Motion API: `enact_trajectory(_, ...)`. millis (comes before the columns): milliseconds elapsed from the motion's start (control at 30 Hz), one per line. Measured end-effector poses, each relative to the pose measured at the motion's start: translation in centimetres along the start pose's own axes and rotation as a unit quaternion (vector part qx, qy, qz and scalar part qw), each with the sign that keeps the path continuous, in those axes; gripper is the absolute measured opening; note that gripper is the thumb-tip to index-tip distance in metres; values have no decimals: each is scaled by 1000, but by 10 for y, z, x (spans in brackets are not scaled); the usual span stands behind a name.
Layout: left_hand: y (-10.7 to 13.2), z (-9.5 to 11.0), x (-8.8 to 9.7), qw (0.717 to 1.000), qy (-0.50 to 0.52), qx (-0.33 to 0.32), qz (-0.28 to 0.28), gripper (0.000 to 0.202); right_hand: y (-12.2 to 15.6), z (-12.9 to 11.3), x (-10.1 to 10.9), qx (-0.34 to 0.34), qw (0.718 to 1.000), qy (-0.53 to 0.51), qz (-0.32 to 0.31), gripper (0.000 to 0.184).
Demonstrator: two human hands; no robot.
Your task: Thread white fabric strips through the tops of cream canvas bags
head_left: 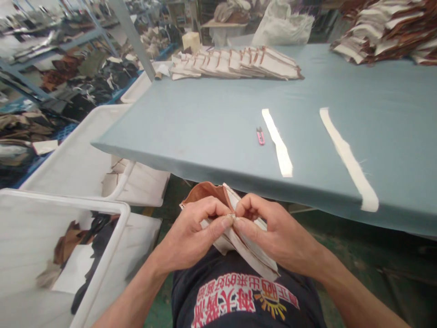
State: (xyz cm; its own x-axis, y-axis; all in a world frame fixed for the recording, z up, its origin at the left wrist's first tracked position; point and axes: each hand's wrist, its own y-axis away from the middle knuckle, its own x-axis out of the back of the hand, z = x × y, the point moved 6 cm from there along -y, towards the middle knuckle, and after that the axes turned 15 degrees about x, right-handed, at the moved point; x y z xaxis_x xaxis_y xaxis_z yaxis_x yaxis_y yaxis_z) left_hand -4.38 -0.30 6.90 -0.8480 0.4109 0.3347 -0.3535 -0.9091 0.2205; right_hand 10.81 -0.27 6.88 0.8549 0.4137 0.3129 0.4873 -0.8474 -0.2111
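Both hands low, in front of the person's belly, below the near edge of the table (205,136). Left hand (191,237) and right hand (273,237) meet on a small stack of fabric pieces (252,257), cream with a brown piece (205,190) folded at the top. Left thumb and forefinger pinched on the stack's edge; right thumb and forefinger pinched on the same edge, fingertips touching the left's. Other fingers of both hands curled under or around the stack. The stack sits tilted, its lower end lying against the dark printed T-shirt (239,296).

On the table, pale blue cover: a pink thread snipper (260,135), just beside a cream fabric strip (278,143). A second, longer strip (348,157) lies well apart to the right, its end hanging over the table edge. At the far side, a fanned row of cream pieces with brown trim (235,64). Another heap of the same kind at the far right corner (385,29).

Left of the person: white plastic bins (68,159); the nearest one (112,214) holds dark and brown scraps. Shelving with more material further left, blurred.
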Motion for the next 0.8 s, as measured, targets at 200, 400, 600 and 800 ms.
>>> enact_trajectory(200, 0, 2, 3, 999, -16, -16, 28, 27, -5, -8, -6, 61, 993, 94, 45, 4)
enact_trajectory(400, 0, 17, 12, 994, -65, -62, 58, 27, -12, -8, 7, 129, 983, 89, 94, 3)
enact_trajectory(600, 8, 26, 14, 993, -81, -89, 18, 25, -30, -31, 16, 294, 947, 125, 37, 24)
enact_trajectory(800, 12, 36, 20, 985, -141, -101, 19, 22, -47, -28, 7, 302, 942, 131, -61, 24)
